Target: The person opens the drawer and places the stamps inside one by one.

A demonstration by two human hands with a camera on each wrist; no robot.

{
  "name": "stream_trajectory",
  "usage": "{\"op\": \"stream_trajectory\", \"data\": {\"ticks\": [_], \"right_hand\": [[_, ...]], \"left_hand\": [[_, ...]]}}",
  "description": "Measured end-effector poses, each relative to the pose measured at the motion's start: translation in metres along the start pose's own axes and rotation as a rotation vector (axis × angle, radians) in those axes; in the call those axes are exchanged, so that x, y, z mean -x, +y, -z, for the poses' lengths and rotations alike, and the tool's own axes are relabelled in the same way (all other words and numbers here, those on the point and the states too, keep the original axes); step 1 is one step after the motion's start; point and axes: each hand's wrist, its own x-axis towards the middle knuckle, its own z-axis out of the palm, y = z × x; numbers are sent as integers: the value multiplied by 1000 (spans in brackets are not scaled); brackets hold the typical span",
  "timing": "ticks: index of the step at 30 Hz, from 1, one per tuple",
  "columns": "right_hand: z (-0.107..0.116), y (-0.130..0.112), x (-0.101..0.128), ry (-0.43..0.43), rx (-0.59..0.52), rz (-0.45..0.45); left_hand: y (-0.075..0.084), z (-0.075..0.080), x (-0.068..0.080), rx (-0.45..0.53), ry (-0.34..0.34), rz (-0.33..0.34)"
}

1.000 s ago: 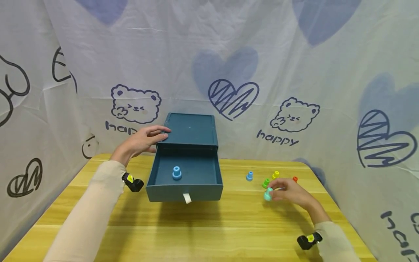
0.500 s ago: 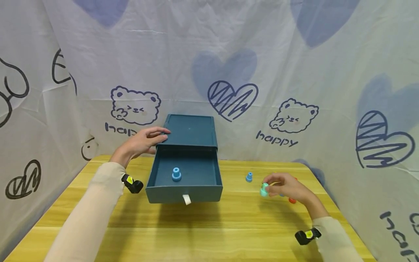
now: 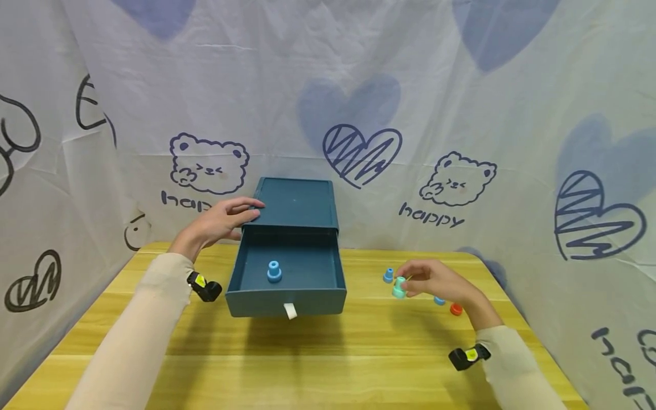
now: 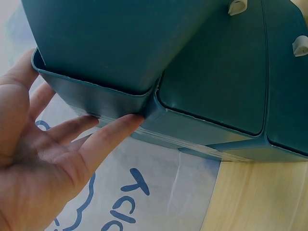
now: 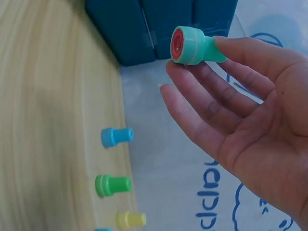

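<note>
Right hand [image 3: 435,280] lifted pinching teal peg [image 3: 399,287], left hand [image 3: 217,221] fingers spread on drawer box [image 3: 297,205], wooden table [image 3: 328,364], printed cloth [image 3: 451,114].

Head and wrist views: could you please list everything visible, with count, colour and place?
drawer box: one, dark teal, back of table, drawer pulled open
blue peg: one, inside the drawer
mint peg: one, pinched in the right hand
light blue peg: one, on the table by that hand
green peg: one, on the table
yellow peg: one, beside the green
orange peg: one, under the right wrist
table: one, wood
cloth: white, printed, behind
left hand: rests on the box
right hand: above the table
</note>
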Motion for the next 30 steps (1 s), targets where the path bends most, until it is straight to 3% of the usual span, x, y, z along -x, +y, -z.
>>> {"op": "stream_trajectory", "data": {"ticks": [14,30], "right_hand": [[-3,-27,-14,-36,31,19],[1,-61,-29,-93,72,101]], "left_hand": [[-1,1,0,-11,-10,3],[0,1,2,-3,-18,-8]]}}
